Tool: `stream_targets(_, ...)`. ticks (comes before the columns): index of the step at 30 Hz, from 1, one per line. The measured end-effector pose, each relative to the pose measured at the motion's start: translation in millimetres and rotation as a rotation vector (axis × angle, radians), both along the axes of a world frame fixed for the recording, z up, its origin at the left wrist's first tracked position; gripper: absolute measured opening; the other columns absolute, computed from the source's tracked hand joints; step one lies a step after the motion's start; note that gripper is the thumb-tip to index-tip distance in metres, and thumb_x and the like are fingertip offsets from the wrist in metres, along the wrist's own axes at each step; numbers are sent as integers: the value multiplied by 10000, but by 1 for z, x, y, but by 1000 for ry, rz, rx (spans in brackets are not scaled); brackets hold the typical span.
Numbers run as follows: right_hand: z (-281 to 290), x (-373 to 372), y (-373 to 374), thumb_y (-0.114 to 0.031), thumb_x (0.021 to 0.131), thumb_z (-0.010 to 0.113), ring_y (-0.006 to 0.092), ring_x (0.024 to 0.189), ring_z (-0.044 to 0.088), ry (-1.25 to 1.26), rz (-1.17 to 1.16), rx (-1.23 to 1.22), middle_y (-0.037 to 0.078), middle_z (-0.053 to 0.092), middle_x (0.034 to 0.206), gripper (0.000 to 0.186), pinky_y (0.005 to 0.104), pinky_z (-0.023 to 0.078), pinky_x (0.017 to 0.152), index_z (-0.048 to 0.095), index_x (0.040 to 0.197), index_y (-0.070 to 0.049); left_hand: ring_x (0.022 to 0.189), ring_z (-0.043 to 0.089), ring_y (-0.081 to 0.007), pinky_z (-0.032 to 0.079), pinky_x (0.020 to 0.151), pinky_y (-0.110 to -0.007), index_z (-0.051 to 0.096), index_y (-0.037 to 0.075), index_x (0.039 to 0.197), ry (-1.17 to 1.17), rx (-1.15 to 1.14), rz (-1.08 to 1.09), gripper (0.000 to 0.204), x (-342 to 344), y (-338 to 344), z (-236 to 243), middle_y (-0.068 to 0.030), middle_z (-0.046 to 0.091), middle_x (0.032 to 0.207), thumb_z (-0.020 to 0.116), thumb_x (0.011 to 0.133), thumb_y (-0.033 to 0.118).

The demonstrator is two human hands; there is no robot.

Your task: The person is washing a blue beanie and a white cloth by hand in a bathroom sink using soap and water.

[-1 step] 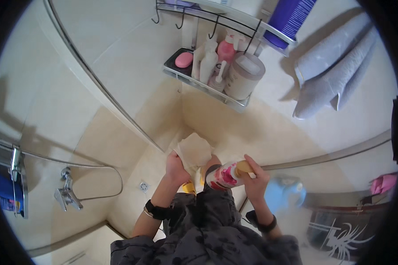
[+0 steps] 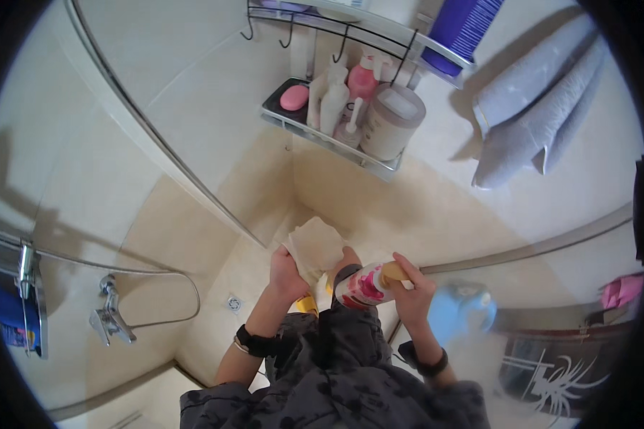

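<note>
My left hand (image 2: 288,276) is closed on the edge of a thin off-white cloth or tissue (image 2: 316,244), which spreads out beyond the fingers. To its right, my right hand (image 2: 413,293) grips a white bottle with pink flower print (image 2: 361,288) near its gold top (image 2: 392,273). The bottle is tilted and points down to the left, over my right knee. Its lower end is close to the cloth but apart from it. Both wrists wear dark bands. Yellow footwear (image 2: 306,304) shows below my left hand.
A corner rack (image 2: 329,139) on the wall ahead holds pink soap (image 2: 294,98), pump bottles and a large tub (image 2: 393,121). A grey towel (image 2: 529,107) hangs at right. A shower tap (image 2: 109,314) with hose is at left; a floor drain (image 2: 234,303) lies nearby.
</note>
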State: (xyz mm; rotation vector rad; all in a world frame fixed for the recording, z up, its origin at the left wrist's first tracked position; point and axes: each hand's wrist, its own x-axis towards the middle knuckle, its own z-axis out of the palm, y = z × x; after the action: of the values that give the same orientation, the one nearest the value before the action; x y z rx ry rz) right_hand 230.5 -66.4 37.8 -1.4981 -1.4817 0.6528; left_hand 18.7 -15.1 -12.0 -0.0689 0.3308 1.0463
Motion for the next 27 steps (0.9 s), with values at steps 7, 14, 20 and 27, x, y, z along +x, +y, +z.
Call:
stream_targets(7, 21, 0, -10, 74, 617, 583, 207, 800, 612, -110, -62, 134, 166, 616, 870, 331, 271, 471, 713, 608, 938, -2, 1115, 421, -301, 332, 946, -410, 387, 10, 1189, -66, 76, -112, 418, 27, -9, 9, -148, 443, 1194, 248, 871, 244)
stream_targets(14, 22, -20, -11, 74, 587, 588, 251, 752, 615, -410, -63, 424, 177, 572, 990, 340, 294, 488, 644, 628, 906, -35, 1092, 439, -286, 339, 932, -401, 391, 30, 1191, -153, 109, -80, 415, 51, -17, 30, -135, 451, 1189, 233, 878, 250)
stream_targets(20, 8, -33, 2, 71, 580, 582, 283, 783, 604, -467, -101, 410, 176, 573, 985, 354, 306, 487, 652, 613, 918, -28, 1123, 420, -264, 337, 939, -385, 374, 37, 1216, -122, 54, -11, 422, 48, -12, 22, -108, 434, 1220, 250, 882, 263)
stream_targets(27, 15, -11, 25, 4, 604, 563, 300, 771, 593, -625, -133, 361, 164, 582, 963, 345, 321, 478, 662, 594, 945, -40, 1115, 428, -269, 348, 928, -397, 380, 37, 1209, -100, 52, -38, 428, 46, -12, 28, -113, 437, 1218, 244, 886, 283)
